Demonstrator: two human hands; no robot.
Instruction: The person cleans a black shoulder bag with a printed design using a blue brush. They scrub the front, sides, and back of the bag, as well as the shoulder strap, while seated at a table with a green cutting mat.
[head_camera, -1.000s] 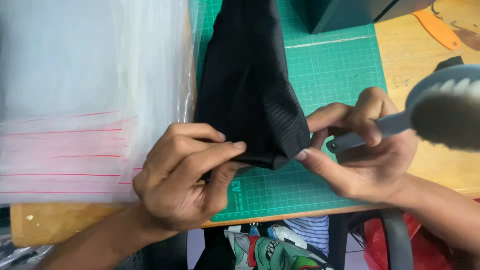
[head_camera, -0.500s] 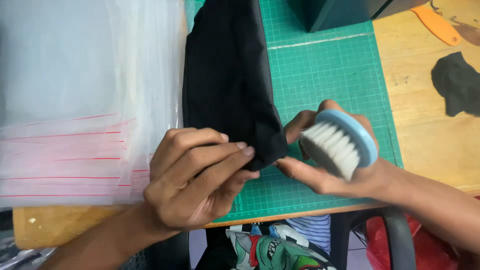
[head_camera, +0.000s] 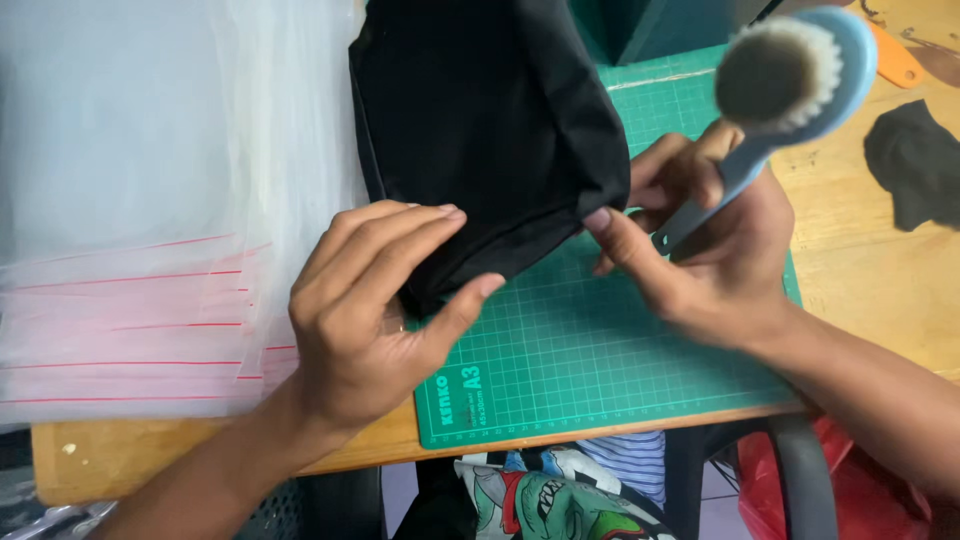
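1. The left hand (head_camera: 365, 300) sits at centre-left of the frame, fingers stretched out and only partly curled, with the near edge of a black fabric piece (head_camera: 490, 130) caught between the thumb below and the fingertips on top.
2. The black fabric piece runs from the top centre of the frame down to the middle, lying partly on a green cutting mat (head_camera: 600, 370) and partly over the edge of the plastic bags.
3. The right hand (head_camera: 700, 260) is at centre-right; its thumb presses against the lower right corner of the fabric, while its other fingers are curled around the handle of a brush.
4. That blue brush (head_camera: 790, 70) is raised toward the upper right of the frame, its round head of pale, grey-tipped bristles facing the camera.
5. A stack of clear plastic bags (head_camera: 150, 200) with thin red lines fills the left side of the frame, resting on a wooden table (head_camera: 880, 290).
6. A small black scrap of cloth (head_camera: 915, 165) lies on the table at the right edge, well apart from the mat.
7. An orange tool (head_camera: 895, 60) shows at the upper right, partly behind the brush head.
8. A dark box (head_camera: 670, 25) stands at the top of the frame, on the mat beyond the fabric.
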